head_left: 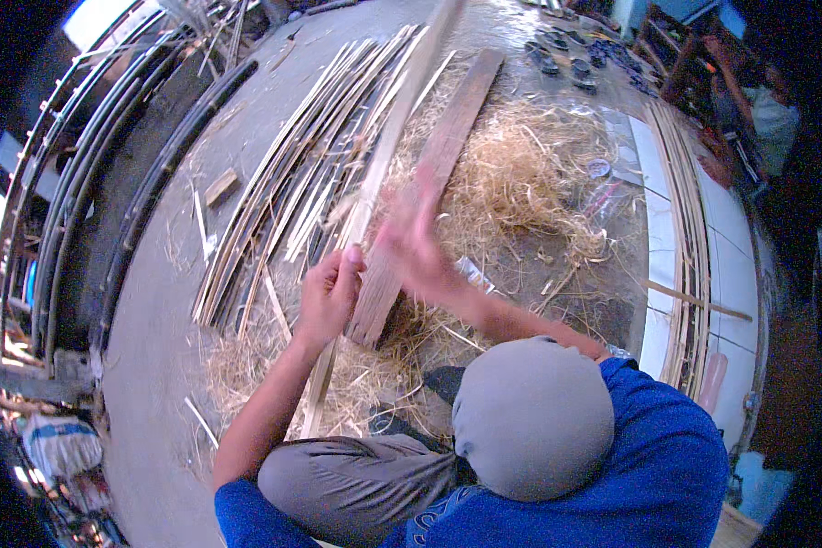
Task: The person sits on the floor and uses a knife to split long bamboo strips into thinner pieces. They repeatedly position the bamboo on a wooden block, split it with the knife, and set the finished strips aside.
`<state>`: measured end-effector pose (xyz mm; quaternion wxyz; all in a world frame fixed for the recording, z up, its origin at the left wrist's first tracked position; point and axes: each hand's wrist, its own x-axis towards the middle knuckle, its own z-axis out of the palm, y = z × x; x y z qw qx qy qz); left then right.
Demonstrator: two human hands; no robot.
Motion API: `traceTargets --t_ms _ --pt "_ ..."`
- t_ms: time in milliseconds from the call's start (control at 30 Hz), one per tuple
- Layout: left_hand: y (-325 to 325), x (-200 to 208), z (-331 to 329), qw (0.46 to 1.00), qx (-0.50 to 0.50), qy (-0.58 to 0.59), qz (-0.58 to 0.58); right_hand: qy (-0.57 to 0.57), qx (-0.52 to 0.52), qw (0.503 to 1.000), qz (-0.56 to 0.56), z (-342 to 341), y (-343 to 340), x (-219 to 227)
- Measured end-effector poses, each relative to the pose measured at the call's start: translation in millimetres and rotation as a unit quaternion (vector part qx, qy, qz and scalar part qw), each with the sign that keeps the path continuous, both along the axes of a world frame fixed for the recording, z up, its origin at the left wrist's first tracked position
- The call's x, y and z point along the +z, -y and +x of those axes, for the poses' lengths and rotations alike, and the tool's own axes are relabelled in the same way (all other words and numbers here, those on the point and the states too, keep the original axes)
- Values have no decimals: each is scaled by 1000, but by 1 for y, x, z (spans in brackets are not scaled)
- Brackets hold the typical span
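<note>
**Op A:** Head view. What's in hand?

**Op B:** A long pale split bamboo slat (388, 155), flat and narrow. I see it running from just in front of the knees up and away toward the top edge of the picture, tilted a little to the right. Its near end lies beside a thicker piece of brownish wood (379, 292) that stands on the floor.

**Op A:** Hands?

**Op B:** Left hand (331, 290) is low on the slat, fingers (342, 274) curled closed around it, thumb up. Right hand (418, 239) is just beside the slat, higher up and to its right. It is motion-blurred; I cannot tell whether its fingers are open or gripping anything.

**Op A:** What lies around it?

**Op B:** A weathered brown wooden plank (452, 123) lies just right of the slat, nearly parallel to it. Under and around both is a heap of straw-coloured bamboo shavings (521, 173). To the left, a fanned row of thin pale bamboo strips (292, 173) lies on the grey concrete floor (155, 329), with a small wooden block (220, 187) near them.

**Op A:** Further out?

**Op B:** Long dark curved poles (100, 201) along the far left. A second bundle of thin strips (685, 228) at the right, over white floor tiles (731, 247). Another person (758, 100) is at the upper right, well apart. Grey trouser knees (356, 475) and a blue sleeve (667, 457) fill the lower edge.
</note>
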<state>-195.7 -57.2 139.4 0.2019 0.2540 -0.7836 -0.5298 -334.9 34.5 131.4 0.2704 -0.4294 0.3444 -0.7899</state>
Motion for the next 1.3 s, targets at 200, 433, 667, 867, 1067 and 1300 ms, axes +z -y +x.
traceTargets --t_ms 200,433,667,867,1067,1300 --pt "-25 83 -63 991 -51 -123 -7 -201 163 958 126 58 -28 -36" --pt "-34 83 -74 980 -114 -155 -43 89 -217 962 141 -65 -63 -48" --pt "-14 71 -25 985 -172 -6 -17 -97 -592 743 295 -165 -279 -37" --pt "-26 79 -13 979 -201 33 -21 -213 -664 537 476 -142 -491 -58" --pt "-29 82 -13 973 -218 74 -25 -134 -607 437 650 -90 -596 -69" --pt "-39 92 -8 972 -227 68 -8 -115 -560 400 717 -75 -652 -109"
